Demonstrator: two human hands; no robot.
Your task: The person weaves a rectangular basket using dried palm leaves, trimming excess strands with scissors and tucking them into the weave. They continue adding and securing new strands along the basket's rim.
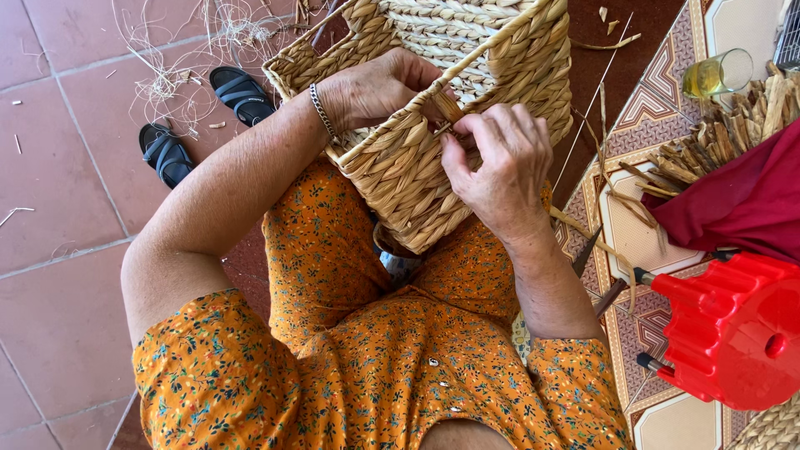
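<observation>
No packages, labels, signs or screens appear anywhere in the head view.

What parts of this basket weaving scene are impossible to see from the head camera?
- Woven basket: its far end is cut off by the top edge.
- Left hand: its fingertips are hidden inside the rim.
- Strand end: mostly covered by the right hand.
- Red plastic stool: cut off by the right edge.
- Glass: its contents are too small to identify.
</observation>
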